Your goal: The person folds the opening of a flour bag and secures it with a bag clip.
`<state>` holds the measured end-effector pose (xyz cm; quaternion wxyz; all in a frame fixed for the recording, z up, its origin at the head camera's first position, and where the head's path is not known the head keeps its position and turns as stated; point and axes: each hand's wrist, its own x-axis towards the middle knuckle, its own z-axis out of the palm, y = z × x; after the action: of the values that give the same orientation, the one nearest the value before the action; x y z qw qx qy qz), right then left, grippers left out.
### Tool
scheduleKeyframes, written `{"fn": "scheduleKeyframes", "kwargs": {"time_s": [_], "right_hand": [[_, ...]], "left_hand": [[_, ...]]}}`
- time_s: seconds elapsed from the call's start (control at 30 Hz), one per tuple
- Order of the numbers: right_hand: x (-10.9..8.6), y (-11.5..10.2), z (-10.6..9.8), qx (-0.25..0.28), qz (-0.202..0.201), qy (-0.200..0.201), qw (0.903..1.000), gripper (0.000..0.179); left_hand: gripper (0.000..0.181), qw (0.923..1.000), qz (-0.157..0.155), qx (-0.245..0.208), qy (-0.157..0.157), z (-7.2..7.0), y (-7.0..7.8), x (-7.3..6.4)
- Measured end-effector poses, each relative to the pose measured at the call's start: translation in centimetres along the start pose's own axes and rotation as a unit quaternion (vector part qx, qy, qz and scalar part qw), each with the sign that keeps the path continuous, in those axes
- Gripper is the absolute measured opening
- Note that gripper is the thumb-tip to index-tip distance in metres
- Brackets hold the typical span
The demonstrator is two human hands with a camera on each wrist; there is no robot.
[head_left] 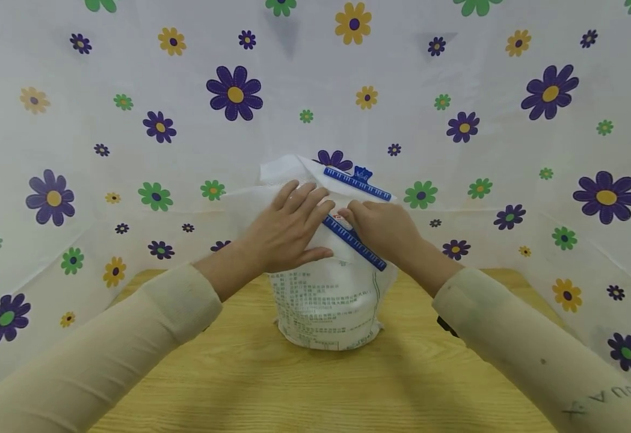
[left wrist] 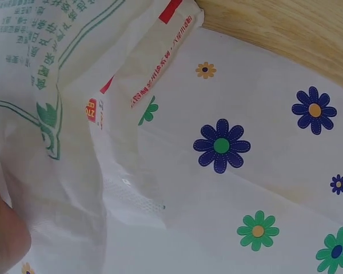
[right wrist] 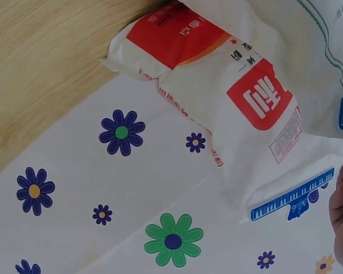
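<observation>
A white plastic bag point(head_left: 323, 307) with green print on its near side stands upright, its top creased and partly folded. Two long blue sealing clips with a piano-key pattern are at its top. The near clip point(head_left: 357, 245) slants across the front, and my right hand point(head_left: 385, 231) grips it with curled fingers that hide its handle. Behind it, the far clip point(head_left: 355, 183) lies along the upper edge with its handle sticking up. My left hand point(head_left: 293, 231) rests on the bag's top left of the clips, fingers spread and slightly bent. Red print point(right wrist: 263, 97) covers the bag's far side.
The bag stands on a wooden table point(head_left: 315, 391). A white cloth point(head_left: 304, 66) with purple, yellow and green flowers hangs behind and along both sides.
</observation>
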<state>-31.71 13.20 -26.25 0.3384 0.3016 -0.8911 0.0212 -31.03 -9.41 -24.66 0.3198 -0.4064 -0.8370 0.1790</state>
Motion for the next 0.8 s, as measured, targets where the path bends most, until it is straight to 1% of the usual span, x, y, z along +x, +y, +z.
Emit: {"fn": "scheduleKeyframes", "kwargs": {"time_s": [0.1,0.17,0.27,0.47,0.57,0.67,0.77,0.8], "right_hand": [[-0.1,0.1,0.4,0.020,0.070,-0.054,0.9959,0.031],[-0.3,0.2,0.5,0.018,0.096,-0.078,0.9922,0.034],[-0.7,0.5,0.4,0.004,0.102,-0.086,0.9911,0.035],[-1.9,1.8,0.1,-0.012,0.095,-0.077,0.9924,0.038],[-2.7,2.6,0.1,-0.013,0.101,-0.071,0.9923,0.040],[-3.4,3.3,0.1,-0.017,0.110,-0.064,0.9917,0.043],[-3.8,3.9,0.2,-0.021,0.123,-0.064,0.9901,0.045],[-4.0,4.0,0.2,-0.023,0.124,-0.060,0.9902,0.045]], "left_hand": [[0.083,0.9996,-0.008,-0.020,-0.017,0.0,-0.3,-0.3],[0.084,0.9994,-0.011,-0.024,-0.024,-0.1,-0.4,-0.6],[0.082,0.9995,-0.018,-0.022,-0.016,-0.4,-0.9,-0.9],[0.078,0.9992,-0.037,-0.017,0.005,-1.2,-1.9,-1.9],[0.078,0.9987,-0.045,-0.018,0.018,-1.4,-2.4,-2.5],[0.082,0.9975,-0.059,-0.019,0.034,-1.6,-3.2,-3.4],[0.092,0.9955,-0.078,-0.023,0.050,-1.5,-4.1,-4.4],[0.093,0.9947,-0.085,-0.021,0.053,-1.5,-4.3,-4.8]]}}
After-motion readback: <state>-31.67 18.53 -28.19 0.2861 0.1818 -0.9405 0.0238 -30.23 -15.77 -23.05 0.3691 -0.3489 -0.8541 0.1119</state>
